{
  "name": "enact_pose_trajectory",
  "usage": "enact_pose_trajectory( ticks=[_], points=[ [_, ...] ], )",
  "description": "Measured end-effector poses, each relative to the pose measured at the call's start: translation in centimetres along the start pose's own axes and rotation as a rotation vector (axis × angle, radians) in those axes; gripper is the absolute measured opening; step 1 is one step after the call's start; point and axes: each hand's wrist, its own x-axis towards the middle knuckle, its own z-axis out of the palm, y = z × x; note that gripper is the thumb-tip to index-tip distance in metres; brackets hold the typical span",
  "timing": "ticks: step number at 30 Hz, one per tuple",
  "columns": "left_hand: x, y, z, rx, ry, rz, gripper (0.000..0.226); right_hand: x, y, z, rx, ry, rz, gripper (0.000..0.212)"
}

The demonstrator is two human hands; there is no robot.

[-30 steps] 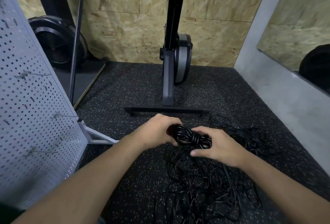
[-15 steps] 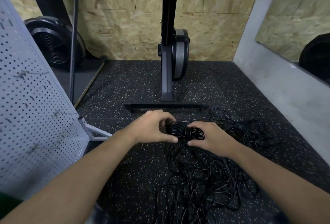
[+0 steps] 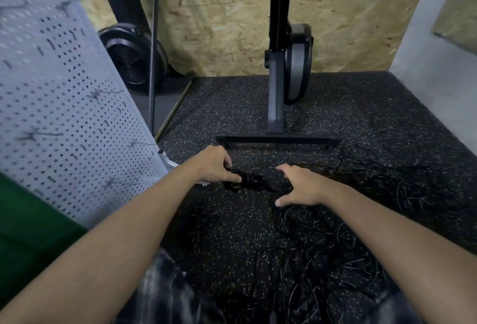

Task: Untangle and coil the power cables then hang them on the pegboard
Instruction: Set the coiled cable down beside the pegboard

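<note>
A small coiled bundle of black cable [image 3: 249,181] lies on the speckled rubber floor in front of me. My left hand [image 3: 214,165] grips its left end, thumb over the loops. My right hand [image 3: 302,185] hovers just right of the bundle with fingers spread, holding nothing. A loose tangle of black power cables [image 3: 322,241] spreads over the floor below and to the right of that hand. The white pegboard [image 3: 64,117] with several metal hooks leans at the left.
A black exercise machine stands ahead, its base bar [image 3: 278,140] just beyond my hands. A black fan wheel [image 3: 131,57] sits at the back left by an OSB wall. A grey wall [image 3: 433,83] bounds the right side.
My right hand has let go of the coiled bundle and opened. The left hand carried the bundle left and down toward the floor. The view swung toward the pegboard.
</note>
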Motion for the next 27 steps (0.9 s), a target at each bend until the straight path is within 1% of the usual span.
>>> enact_pose_trajectory(
  ticks=[1, 3, 8, 11, 14, 19, 23, 25, 27],
  points=[
    [-0.2, -0.8, 0.1, 0.012, -0.015, -0.041, 0.043, 0.5, -0.6, 0.4, -0.017, -0.053, -0.012, 0.107],
    [-0.5, -2.2, 0.5, 0.029, -0.045, -0.124, 0.041, 1.5, -1.9, 1.3, -0.053, -0.105, -0.045, 0.106],
    [-1.4, -5.4, 1.1, 0.001, -0.091, -0.286, 0.04, 4.7, -4.9, 3.4, -0.101, -0.119, -0.115, 0.103],
    [-2.3, -7.9, 0.9, -0.074, -0.111, -0.369, 0.037, 6.5, -5.7, 4.2, -0.111, -0.119, -0.129, 0.1],
    [-3.5, -10.8, 1.4, -0.126, -0.097, -0.437, 0.036, 7.9, -6.1, 4.8, -0.11, -0.138, -0.126, 0.097],
    [-5.1, -15.7, 6.5, -0.31, 0.013, -0.632, 0.038, 9.9, -6.2, 6.8, -0.135, -0.181, -0.115, 0.094],
    [-5.0, -18.6, 11.5, -0.497, 0.134, -0.762, 0.027, 10.8, -6.6, 7.8, -0.159, -0.195, -0.15, 0.089],
    [-4.6, -19.7, 13.5, -0.502, 0.182, -0.792, 0.026, 11.2, -6.7, 8.1, -0.157, -0.192, -0.172, 0.087],
    [-4.2, -20.4, 14.8, -0.445, 0.224, -0.807, 0.03, 11.8, -6.8, 8.6, -0.159, -0.194, -0.18, 0.086]
  ],
)
